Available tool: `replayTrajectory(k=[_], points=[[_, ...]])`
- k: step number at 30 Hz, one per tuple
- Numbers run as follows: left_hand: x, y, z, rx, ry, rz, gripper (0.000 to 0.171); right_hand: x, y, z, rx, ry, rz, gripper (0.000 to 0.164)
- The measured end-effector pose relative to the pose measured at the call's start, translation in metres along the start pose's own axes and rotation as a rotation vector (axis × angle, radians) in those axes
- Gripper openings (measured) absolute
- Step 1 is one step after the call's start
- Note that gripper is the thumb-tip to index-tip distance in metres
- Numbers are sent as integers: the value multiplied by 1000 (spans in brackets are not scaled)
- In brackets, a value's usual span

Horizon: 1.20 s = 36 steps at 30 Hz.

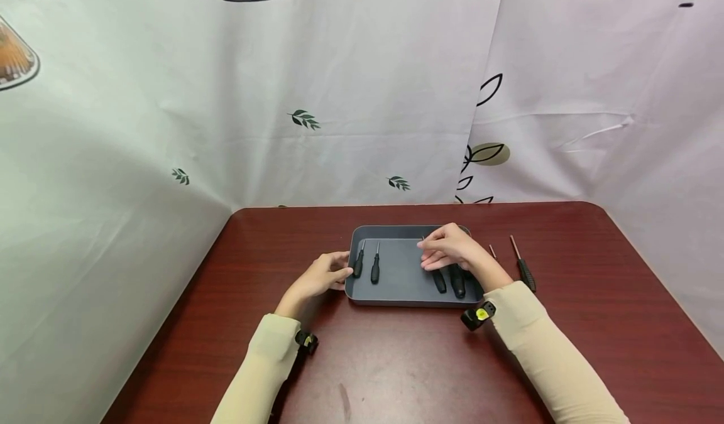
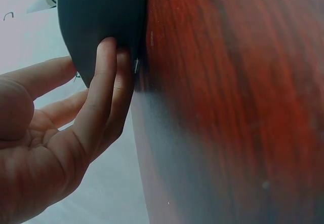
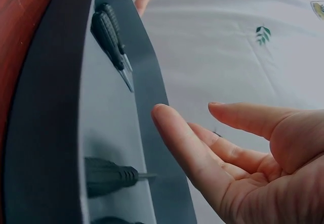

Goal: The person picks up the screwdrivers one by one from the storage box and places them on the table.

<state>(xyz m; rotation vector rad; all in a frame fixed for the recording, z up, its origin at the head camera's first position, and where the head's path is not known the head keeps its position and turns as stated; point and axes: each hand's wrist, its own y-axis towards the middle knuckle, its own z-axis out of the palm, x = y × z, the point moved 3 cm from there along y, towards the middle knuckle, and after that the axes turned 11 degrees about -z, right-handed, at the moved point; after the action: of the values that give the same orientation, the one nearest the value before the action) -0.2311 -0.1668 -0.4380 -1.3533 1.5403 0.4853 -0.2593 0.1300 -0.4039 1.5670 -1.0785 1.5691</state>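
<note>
A dark grey rectangular tray (image 1: 404, 303) lies on the table. My left hand (image 1: 321, 276) holds its left end, fingers against the outer wall (image 2: 104, 16) and thumb at the rim. Two small black-handled screwdrivers, a left one (image 1: 359, 266) and a right one (image 1: 376, 268), lie inside near that end. Over the tray's right half hovers my right hand (image 1: 449, 248), thumb and fingers apart with nothing between them. Beneath it lie a screwdriver (image 3: 111, 177) and a thicker black handle (image 1: 457, 282); the hand partly hides both.
On the reddish-brown table (image 1: 271, 242), right of the tray, lies another black-handled screwdriver (image 1: 526, 273). A thin shaft (image 1: 493, 252) shows beside it, its other end hidden by my right forearm. A white printed curtain (image 1: 351, 97) hangs behind the table.
</note>
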Motion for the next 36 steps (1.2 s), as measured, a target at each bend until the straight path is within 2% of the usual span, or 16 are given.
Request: replayTrajectory(k=[11,23,36], points=[[0,0,0,0,10,1,53,-5,14,22,7,-13,45,36],[2,1,0,3,2,-6,53,-5,27,49,2,-130,35,27],[1,0,1,-4,-10,-10,52,-11,38,66,-34,-157,47,17]])
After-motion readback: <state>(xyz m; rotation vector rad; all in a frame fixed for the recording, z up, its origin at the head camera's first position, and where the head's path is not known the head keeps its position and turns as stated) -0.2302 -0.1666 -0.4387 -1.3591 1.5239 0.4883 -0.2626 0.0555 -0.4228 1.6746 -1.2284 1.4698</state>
